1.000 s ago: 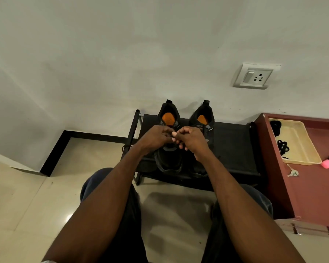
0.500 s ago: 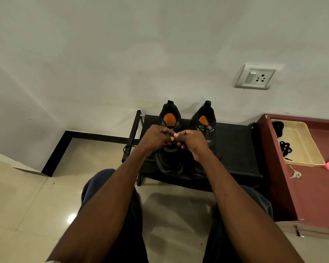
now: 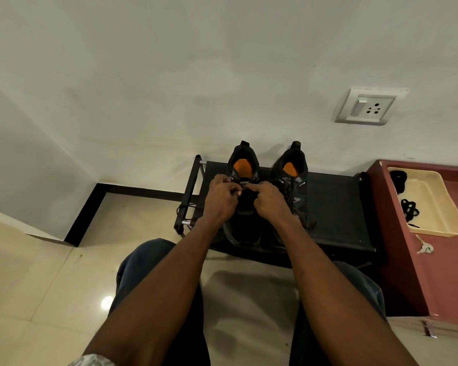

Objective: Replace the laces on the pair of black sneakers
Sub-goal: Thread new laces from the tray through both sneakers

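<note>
Both black sneakers sit on a low black rack [image 3: 336,204] pushed against the white wall, heels to the wall, toes pointing back at the person. The left sneaker [image 3: 242,165] is the one being worked on, and the right sneaker [image 3: 294,167] stands just beside it with its lace hanging loose down the front. Orange insoles show in both openings. There's a small white tag on each tongue, but the print is too small to read.

The left hand [image 3: 221,199] and right hand [image 3: 271,203] are both curled in tight over the left sneaker's tongue area, fingers bent and nearly meeting. It looks like they're pinching its lace [image 3: 229,235], though the actual grip is hidden behind the knuckles. A dark strand trails from under the left hand down around the toe.

To the right, a reddish-brown cabinet [image 3: 407,260] butts up against the rack's end. On top of it sits a cream tray [image 3: 434,207] with black laces [image 3: 409,210] inside, and a key [image 3: 425,248] lies just outside the tray's near rim. A wall socket [image 3: 369,107] is above. Open tiled floor lies left of the rack, up to the black skirting.
</note>
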Tool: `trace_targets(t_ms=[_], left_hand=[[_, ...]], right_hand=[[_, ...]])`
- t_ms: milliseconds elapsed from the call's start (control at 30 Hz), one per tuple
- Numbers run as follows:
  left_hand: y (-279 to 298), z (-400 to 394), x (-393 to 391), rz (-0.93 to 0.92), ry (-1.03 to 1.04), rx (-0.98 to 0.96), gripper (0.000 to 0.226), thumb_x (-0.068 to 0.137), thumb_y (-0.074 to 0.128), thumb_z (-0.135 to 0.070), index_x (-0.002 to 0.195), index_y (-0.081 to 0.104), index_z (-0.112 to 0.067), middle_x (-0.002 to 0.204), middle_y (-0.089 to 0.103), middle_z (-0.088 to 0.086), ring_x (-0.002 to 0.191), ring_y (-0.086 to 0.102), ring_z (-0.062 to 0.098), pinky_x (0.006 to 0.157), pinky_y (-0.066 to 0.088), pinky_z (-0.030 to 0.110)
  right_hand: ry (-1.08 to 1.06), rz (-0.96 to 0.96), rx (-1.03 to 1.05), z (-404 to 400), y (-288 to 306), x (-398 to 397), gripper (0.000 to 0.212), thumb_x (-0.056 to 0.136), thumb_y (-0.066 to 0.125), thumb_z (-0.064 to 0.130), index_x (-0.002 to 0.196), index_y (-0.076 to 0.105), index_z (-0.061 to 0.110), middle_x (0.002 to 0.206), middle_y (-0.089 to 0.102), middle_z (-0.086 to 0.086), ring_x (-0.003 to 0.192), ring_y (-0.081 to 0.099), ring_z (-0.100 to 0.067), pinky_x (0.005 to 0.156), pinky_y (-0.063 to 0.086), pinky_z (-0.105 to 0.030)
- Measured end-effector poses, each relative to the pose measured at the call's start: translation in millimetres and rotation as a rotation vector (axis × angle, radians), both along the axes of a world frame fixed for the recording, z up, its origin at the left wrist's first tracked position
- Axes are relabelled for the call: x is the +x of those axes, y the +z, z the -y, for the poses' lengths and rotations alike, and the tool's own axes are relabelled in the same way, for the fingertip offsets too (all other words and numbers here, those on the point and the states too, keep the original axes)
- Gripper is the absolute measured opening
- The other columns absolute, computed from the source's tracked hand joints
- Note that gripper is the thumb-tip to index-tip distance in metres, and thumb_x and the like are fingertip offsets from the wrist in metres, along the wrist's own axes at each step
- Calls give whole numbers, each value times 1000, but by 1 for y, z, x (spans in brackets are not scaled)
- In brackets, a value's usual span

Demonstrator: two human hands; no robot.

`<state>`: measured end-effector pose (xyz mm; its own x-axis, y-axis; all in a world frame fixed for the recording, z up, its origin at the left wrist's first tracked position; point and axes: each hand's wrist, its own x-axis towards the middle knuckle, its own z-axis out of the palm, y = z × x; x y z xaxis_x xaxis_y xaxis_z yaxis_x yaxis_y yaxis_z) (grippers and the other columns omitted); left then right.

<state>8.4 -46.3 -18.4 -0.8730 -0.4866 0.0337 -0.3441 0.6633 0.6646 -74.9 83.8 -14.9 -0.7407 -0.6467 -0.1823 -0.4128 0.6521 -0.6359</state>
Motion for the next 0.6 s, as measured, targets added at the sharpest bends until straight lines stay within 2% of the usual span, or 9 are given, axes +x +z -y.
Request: trace_targets(t_ms=[100, 200, 267, 333, 400, 467, 500, 600], left_hand=[[-11, -7, -1, 32, -50, -71, 22, 96, 62, -20, 112, 75, -12, 139, 41, 4, 127, 36, 24, 104, 41, 35], [-18, -14, -4, 47, -58, -71, 20, 95, 61, -18, 108, 76, -14, 148, 36, 5, 135, 29, 28, 109, 37, 40], [-19, -15, -7, 79, -52, -34, 19, 93, 63, -18, 105, 76, -14, 151, 32, 7, 137, 25, 31, 113, 28, 41], [-18, -12, -9, 137, -55, 13, 18, 93, 63, -21, 105, 76, -17, 151, 27, 8, 138, 21, 32, 112, 20, 39], [-16, -9, -10, 192, -38, 114, 17, 95, 61, -22, 104, 75, -18, 150, 23, 7, 135, 20, 31, 113, 20, 39], [-16, -9, -10, 210, 3, 237, 16, 96, 60, -20, 103, 74, -16, 149, 21, 5, 133, 20, 29, 114, 23, 38], [-16, -11, -11, 201, 34, 304, 16, 96, 61, -19, 103, 74, -13, 149, 21, 3, 132, 21, 28, 113, 25, 36], [-14, -14, -14, 206, 195, 514, 27, 93, 63, -19, 116, 67, -6, 146, 22, -2, 119, 27, 20, 93, 30, 24]], right_hand=[[-80, 23, -24, -2, 4, -1, 61, 86, 42, -4, 132, 65, 28, 129, 65, -12, 95, 64, -31, 78, 57, -43], [-130, 62, -41, -7, 4, -2, 58, 87, 41, -5, 131, 66, 24, 128, 67, -12, 86, 67, -30, 74, 59, -42], [-146, 88, -72, -10, 6, -3, 58, 87, 40, -7, 131, 67, 22, 129, 66, -10, 82, 68, -30, 68, 57, -38], [-153, 100, -102, -11, 6, -3, 58, 87, 39, -8, 130, 67, 21, 133, 65, -7, 91, 68, -26, 70, 54, -32], [-154, 124, -125, -12, 6, -4, 59, 87, 40, -9, 129, 67, 21, 134, 64, -5, 105, 66, -22, 75, 54, -24], [-161, 177, -162, -13, 3, -6, 59, 87, 41, -11, 130, 67, 20, 134, 64, -3, 108, 66, -21, 69, 53, -17], [-169, 215, -189, -13, 2, -6, 60, 87, 42, -11, 131, 66, 21, 135, 64, -3, 111, 65, -21, 72, 54, -18], [-203, 358, -288, -12, -3, -7, 67, 87, 44, -14, 139, 58, 25, 127, 64, 1, 119, 60, -23, 93, 57, -41]])
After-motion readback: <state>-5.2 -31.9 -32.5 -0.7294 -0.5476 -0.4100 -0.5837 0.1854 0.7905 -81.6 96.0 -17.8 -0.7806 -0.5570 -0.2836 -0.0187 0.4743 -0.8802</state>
